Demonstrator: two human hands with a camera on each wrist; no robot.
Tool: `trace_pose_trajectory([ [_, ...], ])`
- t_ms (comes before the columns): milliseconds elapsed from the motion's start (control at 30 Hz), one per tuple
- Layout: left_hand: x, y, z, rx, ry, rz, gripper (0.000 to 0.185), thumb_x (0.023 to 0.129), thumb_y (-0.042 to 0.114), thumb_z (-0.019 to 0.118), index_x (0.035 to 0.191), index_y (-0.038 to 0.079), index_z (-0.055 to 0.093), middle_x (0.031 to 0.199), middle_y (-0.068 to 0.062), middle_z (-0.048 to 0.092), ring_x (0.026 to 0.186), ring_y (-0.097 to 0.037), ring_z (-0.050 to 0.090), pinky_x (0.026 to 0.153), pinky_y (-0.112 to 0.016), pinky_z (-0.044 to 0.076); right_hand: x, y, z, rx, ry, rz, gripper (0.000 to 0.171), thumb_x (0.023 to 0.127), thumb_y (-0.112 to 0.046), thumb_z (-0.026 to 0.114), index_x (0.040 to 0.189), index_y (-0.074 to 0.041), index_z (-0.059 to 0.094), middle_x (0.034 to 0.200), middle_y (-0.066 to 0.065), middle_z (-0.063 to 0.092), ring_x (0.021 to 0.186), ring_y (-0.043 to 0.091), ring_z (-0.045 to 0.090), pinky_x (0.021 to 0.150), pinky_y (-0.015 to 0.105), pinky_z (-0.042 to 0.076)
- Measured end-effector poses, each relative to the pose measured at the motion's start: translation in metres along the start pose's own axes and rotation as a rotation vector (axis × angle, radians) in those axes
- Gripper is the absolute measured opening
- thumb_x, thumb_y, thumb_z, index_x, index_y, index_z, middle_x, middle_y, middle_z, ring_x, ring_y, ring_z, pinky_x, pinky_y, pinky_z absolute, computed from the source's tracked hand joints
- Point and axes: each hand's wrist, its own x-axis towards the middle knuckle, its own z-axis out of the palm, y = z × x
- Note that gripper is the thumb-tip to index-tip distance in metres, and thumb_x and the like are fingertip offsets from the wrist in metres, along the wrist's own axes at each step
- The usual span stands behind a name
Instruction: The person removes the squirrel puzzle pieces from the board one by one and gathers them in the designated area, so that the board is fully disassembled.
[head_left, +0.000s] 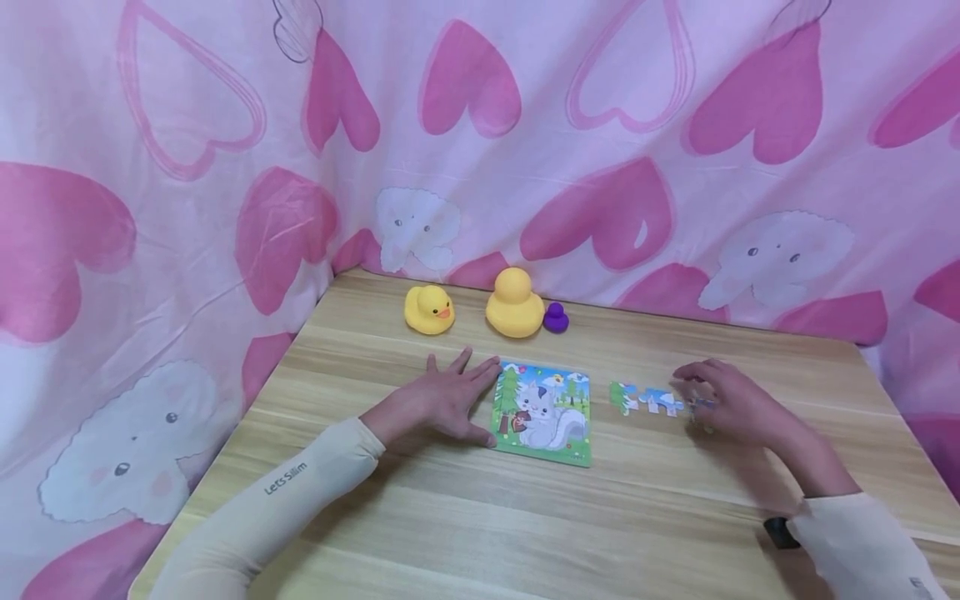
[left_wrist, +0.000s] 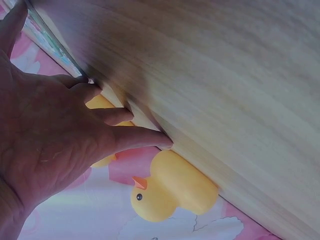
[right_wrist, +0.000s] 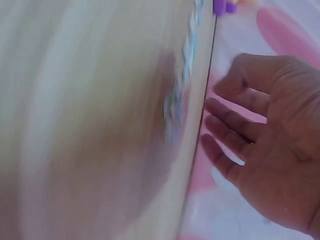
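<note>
A squirrel jigsaw puzzle (head_left: 542, 417) lies flat on the wooden table, its picture whole. My left hand (head_left: 453, 398) is spread palm down beside it, with the thumb and a fingertip at its left edge. To the right of the puzzle lie several loose puzzle pieces (head_left: 651, 402) in a short row. My right hand (head_left: 731, 404) hovers over the right end of that row and partly hides it. In the right wrist view, the fingers (right_wrist: 232, 117) are loosely bent with nothing between them, and the pieces are blurred.
Behind the puzzle stand a yellow duck (head_left: 430, 310), a larger yellow duck (head_left: 515, 304) and a small purple duck (head_left: 556, 317). A pink heart-print curtain (head_left: 480, 167) hangs along the back and left edges of the table (head_left: 465, 525). A black object (head_left: 782, 533) sits at the right wrist.
</note>
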Motion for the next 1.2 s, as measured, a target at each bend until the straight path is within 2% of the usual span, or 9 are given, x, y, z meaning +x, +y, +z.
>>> trace_pose_trajectory([
  [167,0.0,0.0,0.0,-0.007,0.001,0.0,0.122,0.082,0.084,0.066,0.172,0.027,0.007,0.181,0.01,0.001,0.167,-0.039,-0.004,0.119,-0.086,0.006,0.013,-0.031,0.022,0.131,0.126,-0.078,0.067,0.082,0.01,0.075,0.145,0.001,0.055,0.134,0.023,0.065,0.114,0.042,0.067,0.087,0.047,0.062],
  [233,0.0,0.0,0.0,-0.01,0.0,-0.002,0.122,0.082,0.083,0.067,0.172,0.027,0.007,0.181,0.01,0.002,0.167,-0.039,-0.004,0.119,-0.086,0.005,0.02,-0.044,0.031,0.158,0.16,-0.101,0.067,0.083,0.011,0.072,0.146,-0.001,0.055,0.133,0.021,0.066,0.115,0.039,0.067,0.085,0.039,0.062],
  [333,-0.002,0.0,-0.001,-0.013,-0.002,-0.01,0.123,0.081,0.083,0.067,0.172,0.027,0.006,0.181,0.01,0.002,0.167,-0.039,-0.004,0.12,-0.086,0.005,0.031,-0.066,0.043,0.212,0.167,-0.097,0.064,0.085,0.011,0.069,0.146,-0.004,0.056,0.134,0.019,0.067,0.111,0.035,0.066,0.081,0.031,0.058],
  [467,-0.002,0.0,-0.001,-0.014,-0.003,-0.013,0.123,0.081,0.083,0.067,0.172,0.027,0.007,0.181,0.01,0.002,0.167,-0.038,-0.004,0.12,-0.086,0.005,0.043,-0.095,0.057,0.301,0.108,-0.067,0.062,0.087,0.009,0.065,0.146,-0.007,0.057,0.137,0.015,0.067,0.104,0.026,0.064,0.077,0.026,0.056],
  [633,-0.002,0.0,0.0,-0.01,0.001,-0.007,0.123,0.081,0.084,0.067,0.172,0.027,0.007,0.181,0.01,0.002,0.167,-0.039,-0.003,0.12,-0.086,0.006,0.05,-0.127,0.071,0.385,-0.045,-0.039,0.056,0.096,-0.004,0.07,0.15,-0.011,0.056,0.134,0.011,0.067,0.099,0.02,0.062,0.075,0.024,0.057],
  [767,-0.001,0.001,0.0,-0.017,0.003,0.001,0.123,0.081,0.083,0.068,0.172,0.027,0.007,0.181,0.009,0.003,0.167,-0.039,-0.003,0.12,-0.086,0.005,0.053,-0.144,0.079,0.4,-0.159,-0.054,0.059,0.098,-0.02,0.076,0.152,-0.014,0.054,0.133,0.007,0.066,0.097,0.018,0.06,0.075,0.024,0.055],
  [867,0.0,0.001,0.0,-0.019,0.002,0.003,0.123,0.081,0.084,0.067,0.172,0.027,0.006,0.181,0.009,0.002,0.167,-0.039,-0.004,0.12,-0.086,0.005,0.056,-0.151,0.085,0.389,-0.193,-0.094,0.064,0.097,-0.026,0.077,0.154,-0.014,0.051,0.131,0.006,0.065,0.097,0.018,0.059,0.077,0.024,0.054],
  [1033,0.001,0.001,0.0,-0.018,0.001,0.003,0.123,0.081,0.084,0.067,0.172,0.027,0.005,0.181,0.009,0.002,0.167,-0.039,-0.004,0.12,-0.085,0.005,0.062,-0.166,0.096,0.318,-0.189,-0.108,0.066,0.096,-0.028,0.078,0.155,-0.012,0.052,0.132,0.004,0.062,0.099,0.015,0.058,0.081,0.025,0.053],
  [1200,-0.001,0.0,-0.001,-0.012,-0.001,0.0,0.123,0.082,0.083,0.067,0.172,0.027,0.005,0.181,0.009,0.002,0.167,-0.04,-0.004,0.119,-0.086,0.006,0.069,-0.182,0.106,0.211,-0.128,-0.114,0.053,0.096,-0.024,0.077,0.143,-0.007,0.062,0.135,0.008,0.06,0.093,0.013,0.057,0.077,0.026,0.051],
])
